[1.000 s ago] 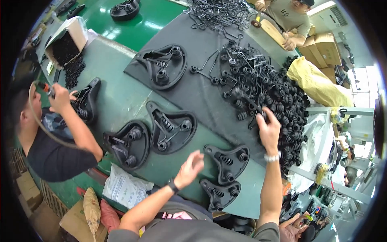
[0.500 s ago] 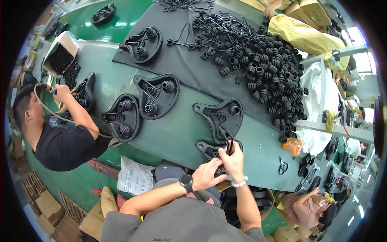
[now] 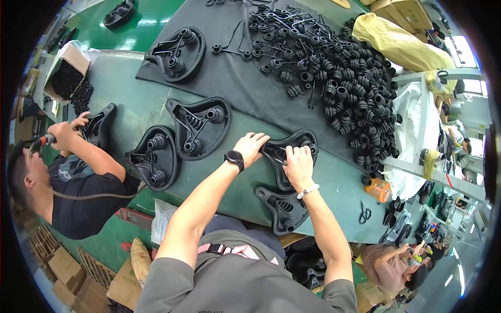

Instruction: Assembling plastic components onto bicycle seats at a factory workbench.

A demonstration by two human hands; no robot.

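Note:
A black plastic saddle base (image 3: 292, 156) lies upside down on the green table (image 3: 130, 109), right in front of me. My left hand (image 3: 252, 147) rests on its left edge, fingers bent over the rim. My right hand (image 3: 297, 166) presses on its middle, fingers curled around a black wire spring piece there. A second black saddle base (image 3: 283, 208) lies just below, at the table's near edge. Behind the hands, a large heap of black coil springs (image 3: 344, 83) covers a dark mat (image 3: 245, 88).
Two finished bases with springs (image 3: 201, 125) (image 3: 154, 156) lie to the left, another (image 3: 177, 52) on the mat. A co-worker at the left (image 3: 68, 172) works on a base with a tool. Scissors (image 3: 365, 213) and an orange tape roll (image 3: 378, 190) sit at the right.
My right hand came back from the spring heap to the near base. Both hands then shifted from the lower base up onto the one behind it.

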